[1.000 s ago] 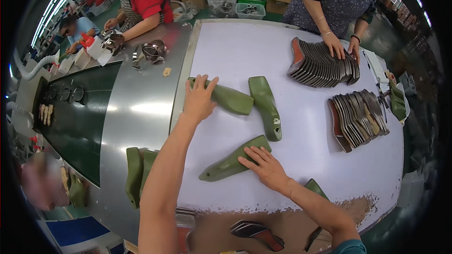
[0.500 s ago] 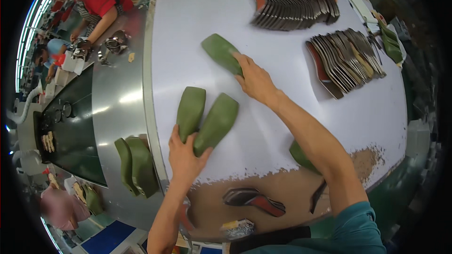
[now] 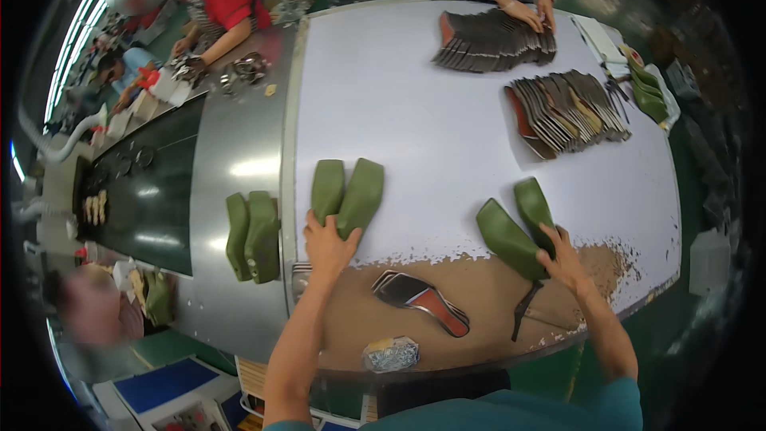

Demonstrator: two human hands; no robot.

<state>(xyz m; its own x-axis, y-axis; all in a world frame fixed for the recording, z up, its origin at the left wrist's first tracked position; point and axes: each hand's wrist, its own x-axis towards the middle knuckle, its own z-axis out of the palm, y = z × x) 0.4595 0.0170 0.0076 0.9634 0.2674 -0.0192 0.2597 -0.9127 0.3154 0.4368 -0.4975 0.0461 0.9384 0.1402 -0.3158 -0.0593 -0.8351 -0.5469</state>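
Two green shoe lasts stand side by side near the table's left edge, the left one and the right one. My left hand is closed over their near ends. At the right, my right hand grips the near end of another green last, its thumb by the last beside it. The two right-hand lasts spread apart at their far ends. Dark insoles with a red-orange part lie between my arms on the worn brown front strip. My fingertips are partly hidden behind the lasts.
Two rows of stacked insoles lie at the far right; a co-worker's hands touch the farther row. Two more lasts stand on the metal bench at left. A dark strap and a clear-wrapped bundle lie near the front edge.
My right hand has carried a last from the far middle of the table to the near right, beside another last. My left hand keeps its two lasts, now closer together at the far ends.
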